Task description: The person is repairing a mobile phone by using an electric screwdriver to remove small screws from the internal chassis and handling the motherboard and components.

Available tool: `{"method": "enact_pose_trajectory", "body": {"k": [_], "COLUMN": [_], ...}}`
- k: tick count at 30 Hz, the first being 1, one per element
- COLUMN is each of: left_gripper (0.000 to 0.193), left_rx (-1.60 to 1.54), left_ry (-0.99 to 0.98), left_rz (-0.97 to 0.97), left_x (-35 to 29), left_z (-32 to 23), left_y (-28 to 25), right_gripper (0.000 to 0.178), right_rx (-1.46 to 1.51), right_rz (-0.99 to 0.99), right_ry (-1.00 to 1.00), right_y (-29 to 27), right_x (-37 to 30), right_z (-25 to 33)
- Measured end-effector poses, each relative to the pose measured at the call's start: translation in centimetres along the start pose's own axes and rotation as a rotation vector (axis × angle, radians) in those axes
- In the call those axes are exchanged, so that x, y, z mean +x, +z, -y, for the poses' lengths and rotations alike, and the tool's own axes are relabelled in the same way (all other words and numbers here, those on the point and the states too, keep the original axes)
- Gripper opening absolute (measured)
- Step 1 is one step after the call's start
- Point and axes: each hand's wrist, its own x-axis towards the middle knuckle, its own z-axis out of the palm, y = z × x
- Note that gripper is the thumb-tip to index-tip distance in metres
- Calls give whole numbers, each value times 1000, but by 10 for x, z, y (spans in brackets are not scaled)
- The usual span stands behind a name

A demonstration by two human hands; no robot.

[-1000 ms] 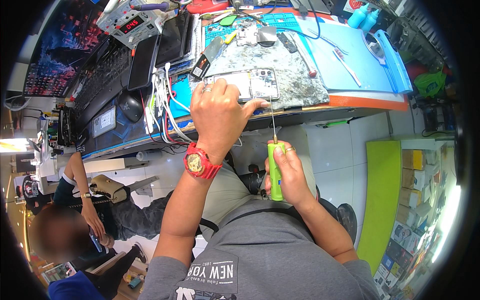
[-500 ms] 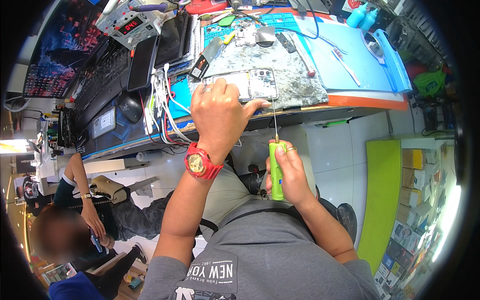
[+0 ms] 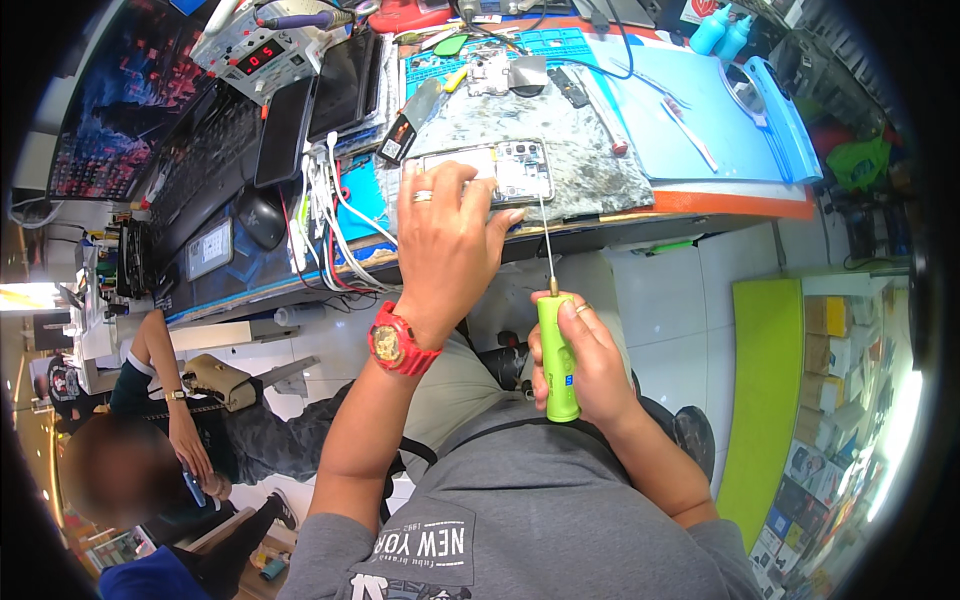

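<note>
An opened smartphone [image 3: 520,168], its inner parts and camera lenses bare, lies at the near edge of the bench mat. My left hand [image 3: 447,235] grips its left half, fingers over the top and thumb along the near edge. A red watch [image 3: 402,339] is on that wrist. In my right hand [image 3: 592,368] is a lime-green electric screwdriver [image 3: 556,345], fingers wrapped round its handle. Its long thin shaft points away from me, with the tip at the phone's near right corner. Whether the tip touches a screw is too small to tell.
White cables [image 3: 325,220] lie left of the phone, beside a mouse [image 3: 259,212] and a dark phone [image 3: 285,130]. Behind are loose phone parts [image 3: 489,72]. A toothbrush [image 3: 690,132] and blue bottles [image 3: 708,32] are at right. A seated person [image 3: 265,435] is at lower left.
The screwdriver has come slightly toward me and its handle has turned, bringing a small blue display into view. My left hand has shifted a little right, its fingers spread more over the phone.
</note>
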Motion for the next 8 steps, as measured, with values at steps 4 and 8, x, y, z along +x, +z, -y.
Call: {"method": "enact_pose_trajectory", "body": {"k": [4,8], "left_gripper": [21,20], "left_rx": [-198,-209], "left_ry": [5,15], "left_rz": [114,157], "left_x": [-8,-8], "left_z": [10,15], "left_y": [3,1], "right_gripper": [49,49], "right_rx": [28,53], "right_rz": [38,48], "right_ry": [50,91], "right_y": [13,12], "right_x": [2,10], "right_z": [6,-3]}}
